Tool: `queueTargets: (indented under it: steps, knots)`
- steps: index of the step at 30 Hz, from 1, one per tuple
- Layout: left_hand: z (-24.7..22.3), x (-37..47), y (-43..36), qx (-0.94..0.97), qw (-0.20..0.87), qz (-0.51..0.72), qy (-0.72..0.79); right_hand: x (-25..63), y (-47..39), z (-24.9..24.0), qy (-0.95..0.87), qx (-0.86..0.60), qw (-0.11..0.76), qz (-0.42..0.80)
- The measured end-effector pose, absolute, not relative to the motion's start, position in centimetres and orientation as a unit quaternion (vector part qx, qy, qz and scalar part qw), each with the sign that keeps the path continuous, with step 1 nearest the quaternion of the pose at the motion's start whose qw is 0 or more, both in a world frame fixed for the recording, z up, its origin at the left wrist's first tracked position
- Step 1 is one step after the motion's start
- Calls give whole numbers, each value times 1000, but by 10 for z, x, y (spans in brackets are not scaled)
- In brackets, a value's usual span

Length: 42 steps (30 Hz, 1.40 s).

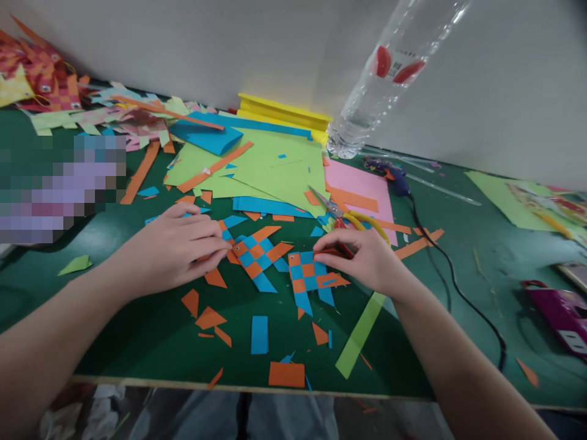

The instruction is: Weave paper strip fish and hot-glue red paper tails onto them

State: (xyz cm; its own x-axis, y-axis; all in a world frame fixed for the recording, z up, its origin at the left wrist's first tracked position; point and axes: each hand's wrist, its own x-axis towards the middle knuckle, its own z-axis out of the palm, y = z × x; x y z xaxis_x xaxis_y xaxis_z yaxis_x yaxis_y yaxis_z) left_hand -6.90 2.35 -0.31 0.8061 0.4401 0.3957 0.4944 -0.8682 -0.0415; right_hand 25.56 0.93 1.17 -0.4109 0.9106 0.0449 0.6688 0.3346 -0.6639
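Note:
Two woven paper fish in orange and blue checks lie side by side on the green table. My left hand (188, 244) has its fingers pressed together at the nose of the left paper fish (255, 255). Under and beside that hand more orange and blue woven paper shows, partly hidden. At the upper right edge of the right paper fish (305, 272), my right hand (362, 256) pinches with thumb and forefinger. Both fish have a small eye on the head. Scissors (337, 211) with yellow and red handles lie just behind my right hand, partly covered by it.
Green paper sheets (275, 165), a pink sheet (355, 183) and a yellow strip holder (284, 113) are at the back. A water bottle (389, 79) leans by the wall. A glue gun (389, 174) trails a black cord (447, 263). Paper scraps (211, 318) litter the front.

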Motion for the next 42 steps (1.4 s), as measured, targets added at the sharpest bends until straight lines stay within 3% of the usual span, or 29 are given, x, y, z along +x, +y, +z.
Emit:
queueTargets:
  steps: [28,37,42]
  knots:
    - [-4,-68,22,-947,63,-189,-254,239,30,-14,-818,-424,275,273]
    - [-6,-68,24,-946,64,-195,-251,235,30,-15,-877,-362,303,86]
    - [-6,-68,24,-945,74,-196,-252,236,15,-4,-907,-321,269,42]
